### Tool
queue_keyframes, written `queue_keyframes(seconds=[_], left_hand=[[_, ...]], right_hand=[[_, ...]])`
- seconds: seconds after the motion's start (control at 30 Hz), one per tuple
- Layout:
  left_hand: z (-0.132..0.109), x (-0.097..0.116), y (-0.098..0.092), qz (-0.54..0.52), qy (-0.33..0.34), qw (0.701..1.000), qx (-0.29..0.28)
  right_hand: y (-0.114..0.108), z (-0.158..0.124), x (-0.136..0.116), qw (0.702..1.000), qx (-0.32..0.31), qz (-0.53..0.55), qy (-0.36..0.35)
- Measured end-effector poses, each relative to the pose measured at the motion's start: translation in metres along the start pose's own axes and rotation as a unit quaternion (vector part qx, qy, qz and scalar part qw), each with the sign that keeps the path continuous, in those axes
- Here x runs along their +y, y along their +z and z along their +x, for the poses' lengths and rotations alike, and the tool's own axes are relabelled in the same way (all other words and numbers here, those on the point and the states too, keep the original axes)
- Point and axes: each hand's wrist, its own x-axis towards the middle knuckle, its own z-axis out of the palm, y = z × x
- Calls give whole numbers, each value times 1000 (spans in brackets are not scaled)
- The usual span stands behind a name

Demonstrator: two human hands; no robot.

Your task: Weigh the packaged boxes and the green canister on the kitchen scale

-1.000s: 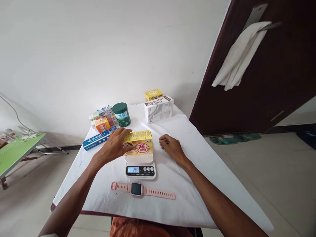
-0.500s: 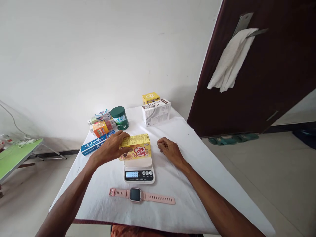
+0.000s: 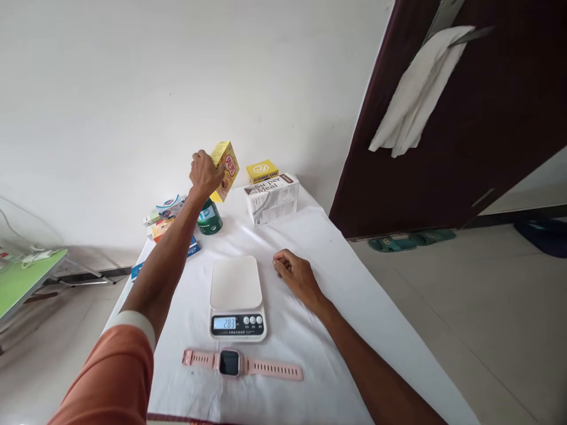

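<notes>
My left hand point(image 3: 206, 174) grips a yellow food box point(image 3: 227, 171), held tilted in the air above the back of the table. Below it stands a green canister point(image 3: 209, 219), its lid hidden behind my hand and wrist. My right hand point(image 3: 296, 274) rests on the white cloth with its fingers curled in and nothing visible in them. Left of that hand is a white kitchen scale point(image 3: 237, 283) with a bare platform; its display reads about 283. In front of the scale lies a smartwatch with a pink strap point(image 3: 229, 362).
A white "Super Meal" box point(image 3: 273, 202) stands at the back, before a yellow "COME ON" box point(image 3: 262, 170). Several small boxes point(image 3: 172, 208) and a blue box point(image 3: 194, 247) lie at the left, partly behind my arm. The wall point(image 3: 110, 88) rises behind the table.
My left hand has lifted the yellow food box off the scale and carried it away from me, toward the back. My right hand has hardly moved. The view has shifted slightly.
</notes>
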Motion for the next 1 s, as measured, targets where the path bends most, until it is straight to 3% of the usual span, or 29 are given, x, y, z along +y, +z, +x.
queue_keyframes(seconds=[0.13,0.27,0.43,0.57,0.7,0.8,1.0], left_hand=[[35,9,48,-11,-65,996,-62],[51,10,84,-16,-89,990,-112],[51,16,115,-26,-92,985,-144],[36,22,127,-37,-111,981,-152],[23,21,124,-50,-126,977,-166],[11,13,108,-54,-110,979,-161],[-31,-33,37,-34,92,990,-106]], right_hand=[[0,2,4,1000,-3,-2,3],[0,3,7,1000,-6,4,11],[-1,5,7,1000,-4,-1,19],[0,5,11,1000,-5,-8,21],[0,4,17,999,-6,-34,28],[-1,4,16,999,-12,-43,31],[-2,3,13,998,-12,-52,36]])
